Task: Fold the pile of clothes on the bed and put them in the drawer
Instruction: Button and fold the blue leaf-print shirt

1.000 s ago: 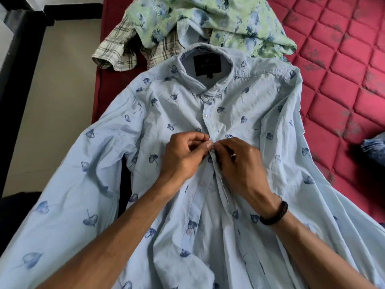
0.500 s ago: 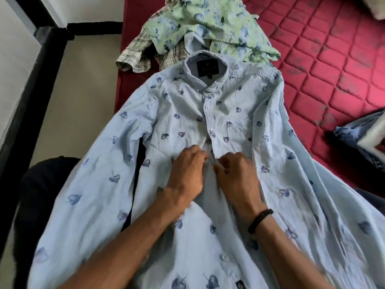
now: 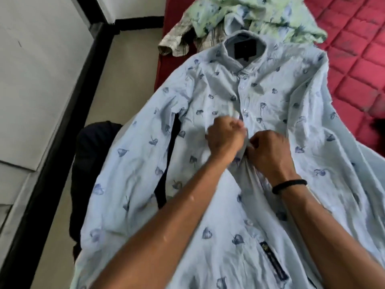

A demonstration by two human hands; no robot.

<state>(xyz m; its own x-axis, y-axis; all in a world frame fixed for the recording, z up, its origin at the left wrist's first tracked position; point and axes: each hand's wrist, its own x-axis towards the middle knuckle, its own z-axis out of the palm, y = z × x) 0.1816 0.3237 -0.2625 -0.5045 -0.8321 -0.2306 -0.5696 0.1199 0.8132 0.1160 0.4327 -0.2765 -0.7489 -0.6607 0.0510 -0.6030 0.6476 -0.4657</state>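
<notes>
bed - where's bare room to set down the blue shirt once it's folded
Bare red mattress shows only to the right of the blue shirt, below the green shirt. The rest is crowded: the blue shirt lies spread across the bed's near side, with the green and checked shirt heaped above its collar.

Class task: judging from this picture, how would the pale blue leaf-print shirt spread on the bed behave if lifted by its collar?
The pale blue leaf-print shirt would probably hang limp: its cloth lies creased and bunches where the left hand and right hand pinch the placket. It looks thin, so likely light. The sleeves spread loosely and would likely dangle.
</notes>
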